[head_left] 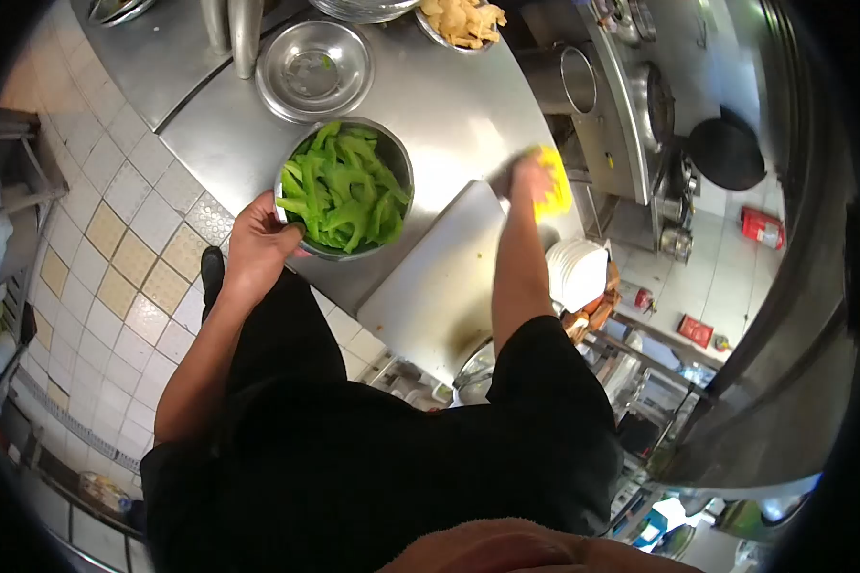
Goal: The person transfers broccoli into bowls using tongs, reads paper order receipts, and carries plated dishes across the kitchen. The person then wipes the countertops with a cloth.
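Note:
My left hand (261,246) grips the rim of a round metal bowl (407,170), thumb over the edge. Curved slices of a bright green vegetable (346,191) fill the bowl, which is tilted toward me at the counter. My right hand (529,180) is at the counter's right side, slightly blurred, closed on a yellow cloth (556,181). Beside that hand is a dark blurred shape (503,180) that I cannot make out. Below lies a white cutting board (440,277) with a few small scraps on it.
A shallow metal bowl (275,84) stands beyond the greens. Pale yellow pieces fill another bowl (428,34) at the far edge of the steel counter (449,105). White plates (577,274) are stacked at right, near a stove area with a black pan (726,153).

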### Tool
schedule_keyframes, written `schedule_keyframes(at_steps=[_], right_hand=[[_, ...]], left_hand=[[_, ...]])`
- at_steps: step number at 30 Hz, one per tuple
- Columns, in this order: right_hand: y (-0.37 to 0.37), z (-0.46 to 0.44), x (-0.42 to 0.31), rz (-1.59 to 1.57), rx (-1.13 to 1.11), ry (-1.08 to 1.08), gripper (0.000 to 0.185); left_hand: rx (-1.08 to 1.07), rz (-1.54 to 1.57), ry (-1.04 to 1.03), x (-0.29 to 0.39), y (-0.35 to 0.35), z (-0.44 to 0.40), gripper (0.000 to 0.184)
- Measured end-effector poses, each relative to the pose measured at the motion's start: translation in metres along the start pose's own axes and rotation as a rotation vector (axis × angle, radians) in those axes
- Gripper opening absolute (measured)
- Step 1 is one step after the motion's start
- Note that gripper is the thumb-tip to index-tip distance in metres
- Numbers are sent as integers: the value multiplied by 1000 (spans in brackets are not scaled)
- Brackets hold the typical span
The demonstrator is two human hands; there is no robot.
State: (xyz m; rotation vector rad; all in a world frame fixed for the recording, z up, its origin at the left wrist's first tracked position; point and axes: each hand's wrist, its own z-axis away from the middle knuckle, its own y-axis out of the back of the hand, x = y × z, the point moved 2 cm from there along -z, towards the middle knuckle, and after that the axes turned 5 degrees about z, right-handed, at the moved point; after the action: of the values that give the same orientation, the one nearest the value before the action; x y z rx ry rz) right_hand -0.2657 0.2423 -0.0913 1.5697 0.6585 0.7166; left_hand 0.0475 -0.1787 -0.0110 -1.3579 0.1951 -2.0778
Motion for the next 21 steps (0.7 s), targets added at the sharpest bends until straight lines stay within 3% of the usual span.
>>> schedule_keyframes(at_steps=[1, 2, 6, 8, 12, 13, 15, 17, 18, 21], right_hand=[[21, 35, -35, -21, -28, 172, 78], [23, 53, -65, -115, -60, 212, 77], [31, 149, -157, -200, 196, 656, 70], [29, 188, -168, -255, 292, 749, 68], [48, 255, -139, -351, 142, 909, 64], [34, 274, -124, -313, 247, 964, 63], [12, 308, -81, -744, -6, 982, 62], [54, 352, -52, -879, -220, 1026, 64], [90, 371, -39, -537, -63, 1106, 66], [93, 415, -1, -464, -118, 1125, 65]], left_hand=[[-8, -5, -10, 1, 1, 0, 24], [-56, -17, -32, 4, 4, 2, 22], [-2, -54, -29, 24, 4, 12, 20], [18, -53, -26, 31, 0, 14, 19], [35, -80, -16, 48, -15, 14, 19], [31, -89, -14, 51, -21, 12, 20], [-21, -114, -10, 49, -34, 3, 19], [-49, -137, -51, 51, -43, -18, 19], [-58, -74, -33, 50, -52, -28, 20], [-137, -149, -46, 38, -72, -65, 18]])
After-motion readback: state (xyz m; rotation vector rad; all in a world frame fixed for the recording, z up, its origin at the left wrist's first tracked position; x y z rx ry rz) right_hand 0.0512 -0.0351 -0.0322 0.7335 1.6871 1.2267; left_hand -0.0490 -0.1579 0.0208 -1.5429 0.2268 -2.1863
